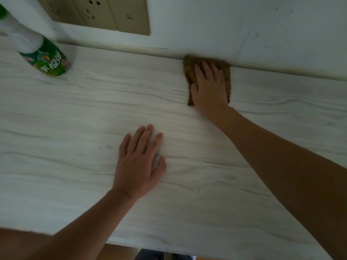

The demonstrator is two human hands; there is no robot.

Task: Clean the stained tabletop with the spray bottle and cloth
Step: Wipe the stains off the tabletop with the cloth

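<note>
A brown cloth (189, 66) lies flat on the pale wood-grain tabletop (75, 113), its far edge against the wall. My right hand (209, 87) presses down on it with straight fingers and covers most of it. My left hand (139, 162) rests flat on the bare tabletop nearer to me, fingers spread, holding nothing. The spray bottle (43, 55), white with a green label, stands at the far left of the table; its top runs out of view. I cannot make out any stain on the surface.
A white wall (244, 27) runs along the table's far edge, with a beige panel of sockets (97, 14) at the upper left. The table's near edge (169, 249) crosses the bottom of the view.
</note>
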